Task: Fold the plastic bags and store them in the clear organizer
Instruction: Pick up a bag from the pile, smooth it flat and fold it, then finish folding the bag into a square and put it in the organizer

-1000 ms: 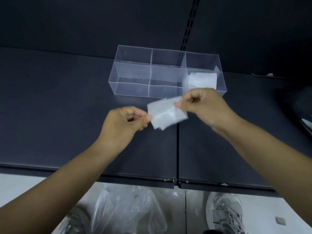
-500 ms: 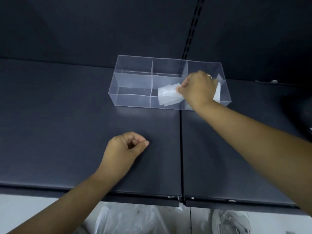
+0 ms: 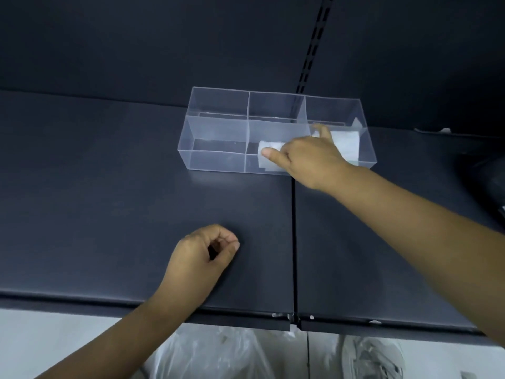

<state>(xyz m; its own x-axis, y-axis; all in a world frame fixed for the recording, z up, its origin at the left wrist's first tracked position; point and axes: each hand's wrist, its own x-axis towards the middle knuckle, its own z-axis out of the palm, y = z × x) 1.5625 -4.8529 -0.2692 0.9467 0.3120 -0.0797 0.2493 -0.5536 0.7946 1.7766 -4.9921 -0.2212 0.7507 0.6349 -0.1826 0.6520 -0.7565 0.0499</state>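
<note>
Two hands over shelf (image 3: 109,187). L hand (image 3: 202,258) nearest, by front edge: curled to a fist, nothing in it, resting on top. R hand (image 3: 306,157) stretched fwd to organizer (image 3: 218,160), thumb flat on folded bag (image 3: 269,164), other fingers mostly hidden behind it; reads as a pinch. Bag in middle section, close behind front wall; seated on the bottom or not, can't tell. To finish well: push down to full seating, keep folds squeezed w/ thumb until held by walls, then release slowly to avoid spring-back. Brace organizer w/ L hand against skidding; prob light. Around: loose bags (image 3: 207,356) + shoe (image 3: 371,359) on floor below shelf edge, bags likely next to fold. Seam (image 3: 293,242) across shelf, no bother. 2nd bag (image 3: 345,144) in right-end section, just beside, divider between, so no clash. Only walls + divider to clear w/ knuckles.
</note>
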